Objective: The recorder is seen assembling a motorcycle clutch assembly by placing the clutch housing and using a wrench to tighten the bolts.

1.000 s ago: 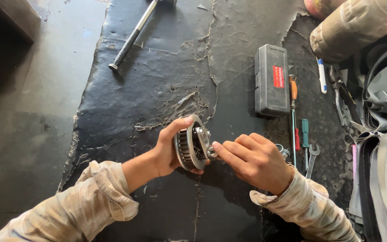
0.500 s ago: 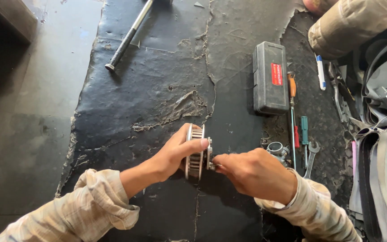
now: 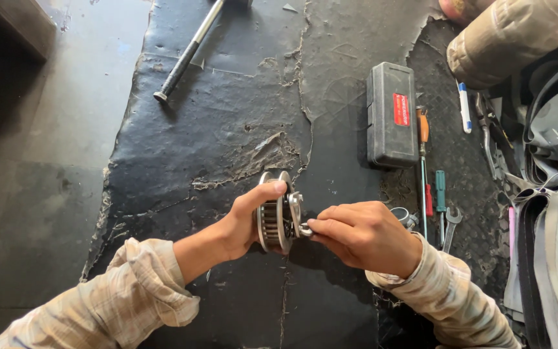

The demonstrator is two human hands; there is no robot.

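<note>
- The work lies on a worn black rubber mat [image 3: 227,129], cracked and peeling near the middle of the frame, with torn edges along its left side.
- Left of the mat, bare grey concrete floor [image 3: 27,181] fills the left third of the frame, dusty and stained; a dark wooden edge shows in the upper left corner.
- Low in the centre, the left hand [image 3: 243,220] is clamped on a round metal bearing-like wheel [image 3: 274,212], held on edge just above the mat, thumb over its top rim.
- The right hand [image 3: 363,236] is closed, its fingertips pinched on a small metal part [image 3: 305,227] that touches the wheel's right face.
- Both arms wear pale checked sleeves [image 3: 130,297].
- In the upper left of the mat lies a long metal bar [image 3: 185,55], set diagonally.
- Right of centre sits a shut grey plastic tool case [image 3: 390,116] with a red label.
- Just right of the case lie a screwdriver with an orange handle [image 3: 423,129], a green-handled tool [image 3: 440,184] and a spanner [image 3: 450,223].
- A white pen [image 3: 464,106] lies further right.
- Along the right edge, grey straps and panels [image 3: 550,213] pile up; a tan padded bundle [image 3: 511,35] fills the upper right corner.
</note>
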